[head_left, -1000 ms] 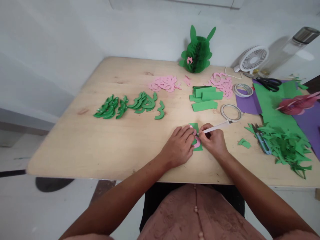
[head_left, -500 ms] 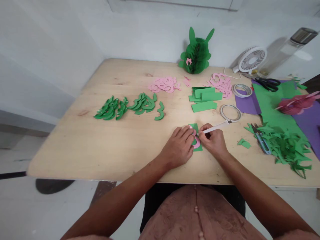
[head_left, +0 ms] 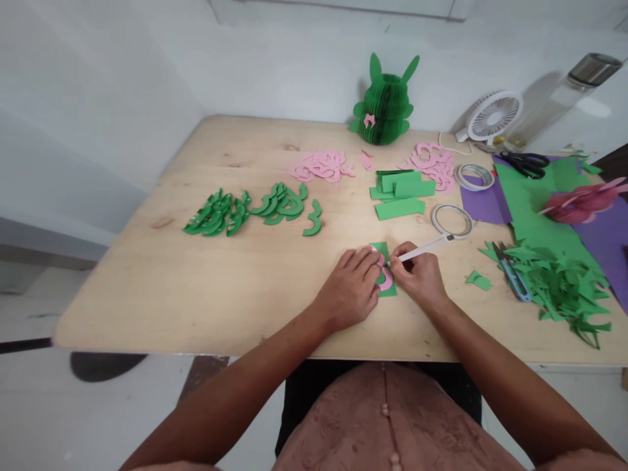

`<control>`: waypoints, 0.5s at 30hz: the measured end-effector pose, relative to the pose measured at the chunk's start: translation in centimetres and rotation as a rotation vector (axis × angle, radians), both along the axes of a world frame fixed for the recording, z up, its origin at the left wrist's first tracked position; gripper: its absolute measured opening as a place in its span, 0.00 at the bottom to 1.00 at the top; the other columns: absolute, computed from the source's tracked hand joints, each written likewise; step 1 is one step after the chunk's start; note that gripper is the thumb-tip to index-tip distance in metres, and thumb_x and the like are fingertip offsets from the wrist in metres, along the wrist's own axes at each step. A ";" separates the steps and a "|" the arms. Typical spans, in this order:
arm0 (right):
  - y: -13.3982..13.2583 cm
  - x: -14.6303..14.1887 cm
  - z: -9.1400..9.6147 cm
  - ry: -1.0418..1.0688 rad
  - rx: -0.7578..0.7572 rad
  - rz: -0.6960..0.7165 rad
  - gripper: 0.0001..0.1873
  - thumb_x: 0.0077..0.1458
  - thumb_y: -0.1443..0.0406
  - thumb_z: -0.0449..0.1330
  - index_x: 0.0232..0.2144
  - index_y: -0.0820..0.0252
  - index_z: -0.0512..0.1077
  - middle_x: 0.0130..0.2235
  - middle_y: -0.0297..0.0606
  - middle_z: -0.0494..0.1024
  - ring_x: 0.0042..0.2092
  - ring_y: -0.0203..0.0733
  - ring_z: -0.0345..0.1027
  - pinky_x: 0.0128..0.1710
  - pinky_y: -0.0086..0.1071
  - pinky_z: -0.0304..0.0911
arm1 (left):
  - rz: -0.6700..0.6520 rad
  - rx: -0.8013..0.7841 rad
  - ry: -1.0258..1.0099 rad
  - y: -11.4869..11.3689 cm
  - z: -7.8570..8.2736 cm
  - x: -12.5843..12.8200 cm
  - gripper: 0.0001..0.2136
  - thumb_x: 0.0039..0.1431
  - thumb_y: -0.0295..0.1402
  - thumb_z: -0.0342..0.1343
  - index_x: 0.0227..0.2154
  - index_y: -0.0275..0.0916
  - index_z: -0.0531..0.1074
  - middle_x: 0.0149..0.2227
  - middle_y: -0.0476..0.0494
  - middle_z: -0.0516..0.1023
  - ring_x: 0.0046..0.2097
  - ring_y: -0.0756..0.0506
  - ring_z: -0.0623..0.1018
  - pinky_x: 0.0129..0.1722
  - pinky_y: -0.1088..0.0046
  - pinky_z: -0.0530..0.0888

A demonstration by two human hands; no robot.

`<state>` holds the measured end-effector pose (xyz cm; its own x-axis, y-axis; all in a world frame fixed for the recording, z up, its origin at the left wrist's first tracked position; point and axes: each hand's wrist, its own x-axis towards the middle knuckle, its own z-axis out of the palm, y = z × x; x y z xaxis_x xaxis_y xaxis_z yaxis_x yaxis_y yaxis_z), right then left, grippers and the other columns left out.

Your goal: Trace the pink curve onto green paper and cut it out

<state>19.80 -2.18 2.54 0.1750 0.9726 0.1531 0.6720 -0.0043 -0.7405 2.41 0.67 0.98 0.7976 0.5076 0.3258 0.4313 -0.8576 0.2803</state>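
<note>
Hands close together near front edge of wooden table (head_left: 196,288). Laid left hand (head_left: 350,288) palm down, fingers out flat and gripping nothing, fingertips pressing pink cutout (head_left: 386,280) onto small green paper piece (head_left: 381,250). Pinched right hand (head_left: 419,278) shut round white pen (head_left: 424,248), tip at the cutout's edge, shaft slanting up and right toward tape ring (head_left: 452,220). Found pink cutout and green paper piece flat on table between both hands, partly covered by them. Noted green cutouts (head_left: 245,209) strewn well to the left, pink cutouts (head_left: 321,163) farther back, green strips (head_left: 402,186) stacked behind the hands. Noted green paper rabbit (head_left: 385,108) upright at back edge, small fan (head_left: 494,116) and black scissors (head_left: 527,162) at right rear, green scraps (head_left: 559,284) heaped at right with snips (head_left: 513,278) lying beside them.
</note>
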 end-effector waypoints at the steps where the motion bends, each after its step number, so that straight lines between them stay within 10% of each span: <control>1: 0.0 0.0 0.0 -0.004 0.000 0.001 0.05 0.50 0.65 0.55 0.24 0.59 0.67 0.17 0.28 0.66 0.18 0.33 0.59 0.19 0.26 0.53 | 0.000 0.001 0.000 0.0 0.0 0.0 0.17 0.61 0.31 0.45 0.50 0.28 0.67 0.55 0.30 0.69 0.61 0.38 0.64 0.60 0.54 0.59; 15: -0.1 0.2 0.0 -0.022 0.020 -0.012 0.05 0.49 0.65 0.55 0.24 0.59 0.67 0.16 0.28 0.66 0.18 0.32 0.58 0.18 0.25 0.51 | 0.005 -0.006 0.003 0.0 0.0 0.0 0.16 0.62 0.31 0.45 0.50 0.30 0.67 0.55 0.31 0.69 0.61 0.38 0.63 0.60 0.54 0.60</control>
